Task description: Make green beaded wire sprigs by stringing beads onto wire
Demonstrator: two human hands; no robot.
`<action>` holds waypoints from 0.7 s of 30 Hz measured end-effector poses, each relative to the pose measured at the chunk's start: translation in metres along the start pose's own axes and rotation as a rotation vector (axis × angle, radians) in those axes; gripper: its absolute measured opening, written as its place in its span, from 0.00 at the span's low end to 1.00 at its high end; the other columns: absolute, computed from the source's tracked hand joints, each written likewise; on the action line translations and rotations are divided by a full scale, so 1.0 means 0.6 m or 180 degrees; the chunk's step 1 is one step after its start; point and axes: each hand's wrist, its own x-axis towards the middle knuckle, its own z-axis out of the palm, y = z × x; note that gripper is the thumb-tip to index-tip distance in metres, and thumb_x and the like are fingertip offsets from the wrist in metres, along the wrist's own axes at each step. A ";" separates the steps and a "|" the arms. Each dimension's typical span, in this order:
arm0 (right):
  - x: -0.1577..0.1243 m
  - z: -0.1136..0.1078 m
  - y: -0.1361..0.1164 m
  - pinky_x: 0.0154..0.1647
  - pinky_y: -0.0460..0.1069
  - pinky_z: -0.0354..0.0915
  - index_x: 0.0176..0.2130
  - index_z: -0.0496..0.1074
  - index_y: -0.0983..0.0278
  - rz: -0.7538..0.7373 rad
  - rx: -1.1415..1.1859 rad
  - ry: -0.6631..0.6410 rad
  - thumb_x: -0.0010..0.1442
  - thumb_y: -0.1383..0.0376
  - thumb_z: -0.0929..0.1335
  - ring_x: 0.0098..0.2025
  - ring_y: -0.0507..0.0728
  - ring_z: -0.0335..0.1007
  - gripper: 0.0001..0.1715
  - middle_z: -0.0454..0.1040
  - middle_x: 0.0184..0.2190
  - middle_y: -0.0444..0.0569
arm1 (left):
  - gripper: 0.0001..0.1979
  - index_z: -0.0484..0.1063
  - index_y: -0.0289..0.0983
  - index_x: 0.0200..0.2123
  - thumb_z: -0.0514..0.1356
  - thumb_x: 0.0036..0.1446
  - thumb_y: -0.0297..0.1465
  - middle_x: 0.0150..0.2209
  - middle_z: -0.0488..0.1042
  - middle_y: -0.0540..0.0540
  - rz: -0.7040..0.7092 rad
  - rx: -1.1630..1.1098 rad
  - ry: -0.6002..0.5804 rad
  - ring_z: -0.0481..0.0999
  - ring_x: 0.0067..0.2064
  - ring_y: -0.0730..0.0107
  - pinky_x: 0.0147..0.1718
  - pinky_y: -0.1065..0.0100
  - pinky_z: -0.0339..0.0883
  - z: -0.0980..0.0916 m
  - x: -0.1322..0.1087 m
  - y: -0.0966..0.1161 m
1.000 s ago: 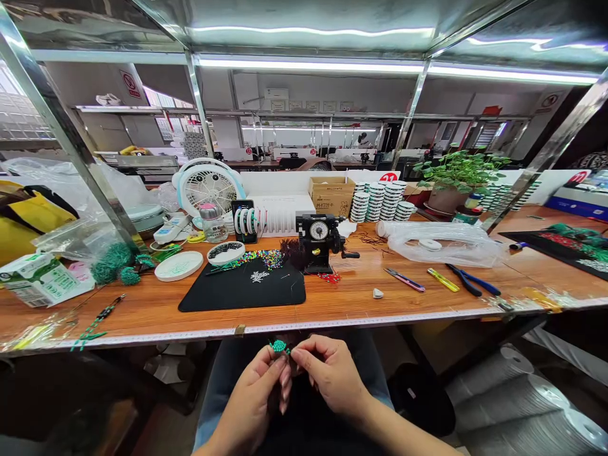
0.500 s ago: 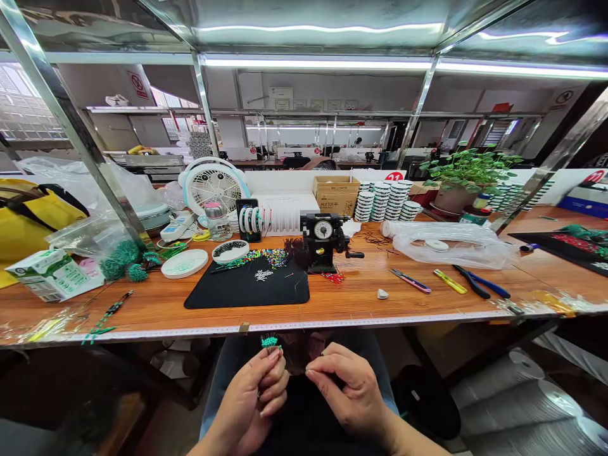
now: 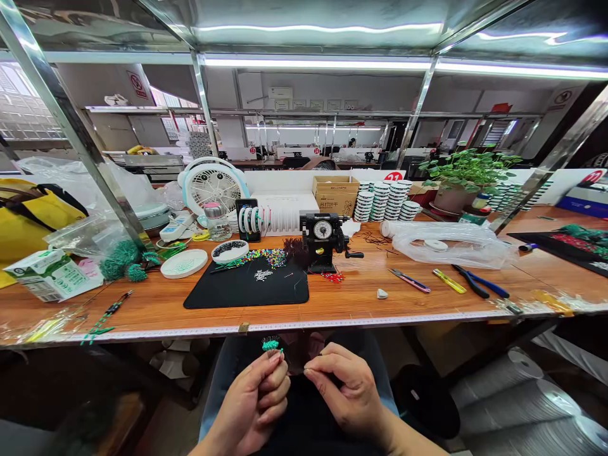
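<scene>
Below the table edge, over my lap, my left hand [image 3: 262, 396] is closed on a small bundle of thin dark strands topped with a cluster of green beads [image 3: 270, 344]. The cluster sticks up above the thumb and forefinger. To its right, my right hand [image 3: 346, 386] is closed in a pinch, thumb and forefinger tips together, pointing at the left hand. Whatever the pinch holds is too fine to make out. A narrow gap separates the two hands.
On the table lie a black mat [image 3: 247, 288] with loose beads, a black hand-cranked machine [image 3: 325, 242], scissors [image 3: 410, 280], a yellow cutter [image 3: 449, 281] and blue-handled pliers [image 3: 481, 282]. A white measuring tape [image 3: 304, 329] runs along the front edge. Stacked spools [image 3: 382, 200] stand behind.
Both hands stay almost in place. The green bead cluster has turned slightly in the left fingers, and the right pinch has shifted a touch to the left.
</scene>
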 end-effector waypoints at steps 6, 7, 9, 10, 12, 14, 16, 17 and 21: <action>-0.002 0.007 0.011 0.29 0.45 0.62 0.31 0.73 0.67 0.0108 -0.0319 0.0019 0.56 0.72 0.65 0.28 0.52 0.65 0.07 0.70 0.24 0.49 | 0.13 0.58 0.36 0.24 0.62 0.51 0.31 0.18 0.48 0.59 0.0045 0.0356 0.0081 0.42 0.16 0.84 0.11 0.80 0.37 0.003 0.002 -0.004; -0.002 0.008 0.013 0.29 0.45 0.61 0.30 0.73 0.67 0.0150 -0.0376 -0.0003 0.57 0.71 0.65 0.27 0.51 0.65 0.07 0.70 0.24 0.49 | 0.13 0.59 0.36 0.24 0.62 0.50 0.32 0.17 0.48 0.59 0.0040 0.0510 0.0097 0.41 0.16 0.84 0.11 0.80 0.37 0.002 0.003 -0.005; -0.002 0.012 0.015 0.29 0.45 0.61 0.29 0.73 0.67 0.0268 -0.0420 -0.0082 0.56 0.70 0.65 0.27 0.51 0.65 0.07 0.70 0.24 0.48 | 0.12 0.61 0.36 0.25 0.63 0.49 0.34 0.16 0.48 0.60 0.0041 0.0837 0.0167 0.40 0.16 0.84 0.11 0.79 0.35 -0.002 0.006 -0.009; -0.002 0.014 0.015 0.29 0.45 0.61 0.29 0.73 0.67 0.0355 -0.0401 -0.0131 0.56 0.70 0.65 0.27 0.51 0.65 0.07 0.70 0.24 0.48 | 0.12 0.63 0.36 0.26 0.63 0.49 0.35 0.15 0.48 0.60 0.0055 0.0993 0.0211 0.39 0.16 0.84 0.11 0.79 0.34 -0.004 0.007 -0.010; -0.002 0.020 0.015 0.29 0.45 0.60 0.29 0.72 0.66 0.0571 -0.0321 -0.0212 0.56 0.68 0.66 0.27 0.51 0.66 0.07 0.71 0.24 0.47 | 0.12 0.66 0.36 0.28 0.63 0.49 0.38 0.14 0.47 0.61 0.0086 0.1284 0.0310 0.38 0.16 0.83 0.12 0.78 0.34 -0.007 0.011 -0.012; -0.001 0.023 0.014 0.30 0.45 0.60 0.29 0.72 0.66 0.0782 -0.0280 -0.0295 0.57 0.66 0.65 0.28 0.51 0.66 0.08 0.71 0.25 0.47 | 0.12 0.69 0.36 0.28 0.63 0.49 0.39 0.14 0.50 0.60 0.0214 0.1696 0.0415 0.41 0.16 0.83 0.12 0.78 0.38 -0.005 0.014 -0.010; 0.001 0.019 0.014 0.31 0.45 0.60 0.30 0.72 0.66 0.0922 -0.0339 -0.0447 0.57 0.65 0.65 0.29 0.51 0.66 0.08 0.72 0.26 0.46 | 0.12 0.72 0.36 0.28 0.62 0.50 0.39 0.16 0.62 0.55 0.0475 0.2427 0.0396 0.54 0.18 0.81 0.17 0.78 0.52 -0.001 0.016 0.000; 0.003 0.013 0.015 0.31 0.44 0.59 0.29 0.72 0.66 0.0947 -0.0386 -0.0583 0.57 0.65 0.65 0.29 0.51 0.66 0.08 0.72 0.26 0.46 | 0.12 0.74 0.36 0.28 0.61 0.51 0.39 0.20 0.68 0.52 0.0620 0.2888 0.0311 0.61 0.22 0.78 0.22 0.77 0.58 0.000 0.016 0.009; 0.016 -0.050 0.024 0.29 0.43 0.57 0.26 0.71 0.65 0.1021 -0.0584 -0.1220 0.54 0.68 0.67 0.28 0.50 0.65 0.06 0.71 0.24 0.43 | 0.15 0.77 0.39 0.29 0.57 0.53 0.43 0.30 0.77 0.47 0.0857 0.4337 0.0103 0.72 0.35 0.64 0.36 0.70 0.64 -0.020 0.006 0.072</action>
